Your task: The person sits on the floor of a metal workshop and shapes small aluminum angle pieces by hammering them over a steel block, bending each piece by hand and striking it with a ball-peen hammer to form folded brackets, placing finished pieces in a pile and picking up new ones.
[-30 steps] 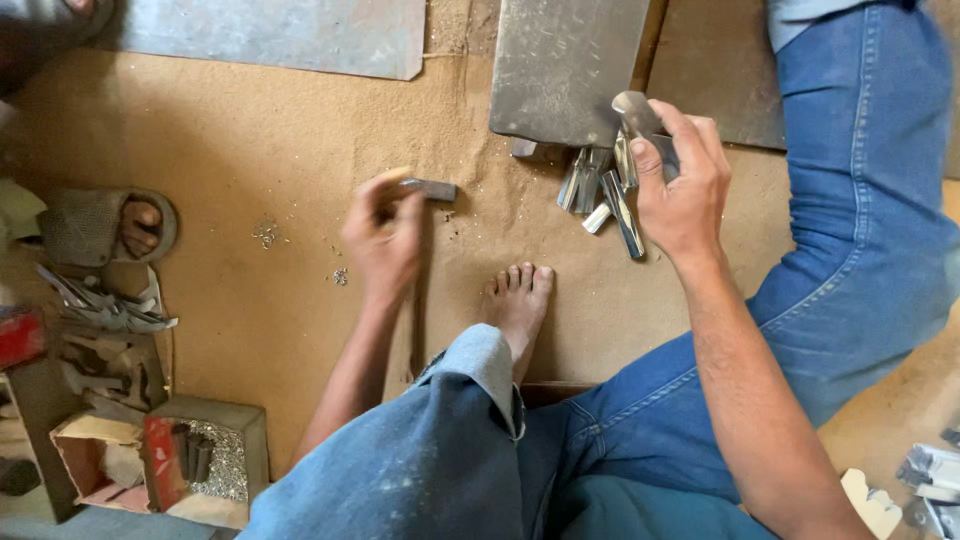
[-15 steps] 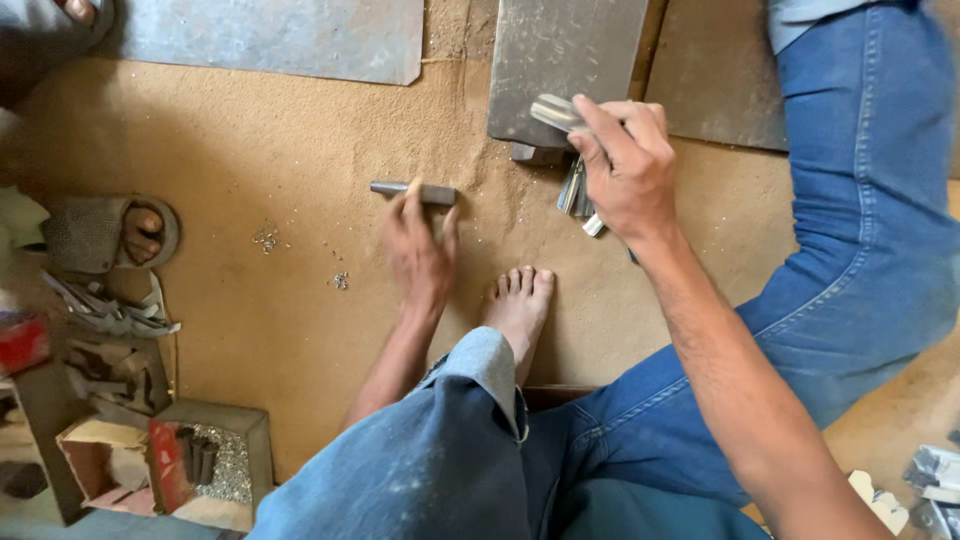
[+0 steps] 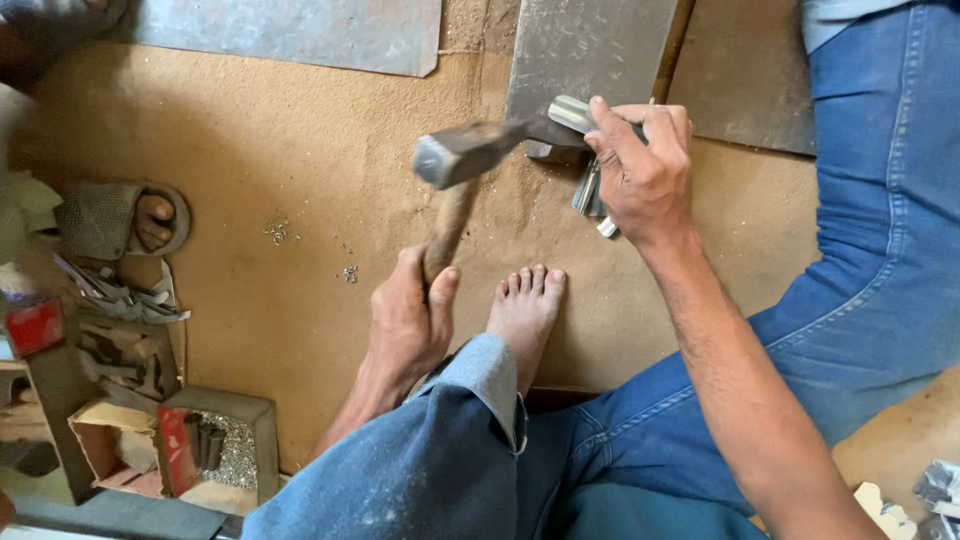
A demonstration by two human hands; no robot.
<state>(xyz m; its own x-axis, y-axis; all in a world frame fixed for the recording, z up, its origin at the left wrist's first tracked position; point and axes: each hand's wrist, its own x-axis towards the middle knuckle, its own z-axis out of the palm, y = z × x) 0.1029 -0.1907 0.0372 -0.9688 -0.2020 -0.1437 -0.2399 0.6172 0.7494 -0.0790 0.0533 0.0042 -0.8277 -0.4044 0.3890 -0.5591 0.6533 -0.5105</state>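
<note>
A person in blue jeans [image 3: 860, 260] sits on the brown floor [image 3: 280, 150], one bare foot [image 3: 525, 310] flat on it. Grey metal sheets [image 3: 590, 50] lie along the top edge. The left hand [image 3: 408, 325] has its fingers wrapped tight round the wooden handle of a hammer [image 3: 465, 160], whose steel head is raised and tilted left, just beside the right hand [image 3: 645, 165]. That hand's fingers are closed over a bundle of small shiny metal pieces [image 3: 585, 185], held at the sheet's lower edge. A small box of tiny parts [image 3: 225, 445] stands at lower left.
</note>
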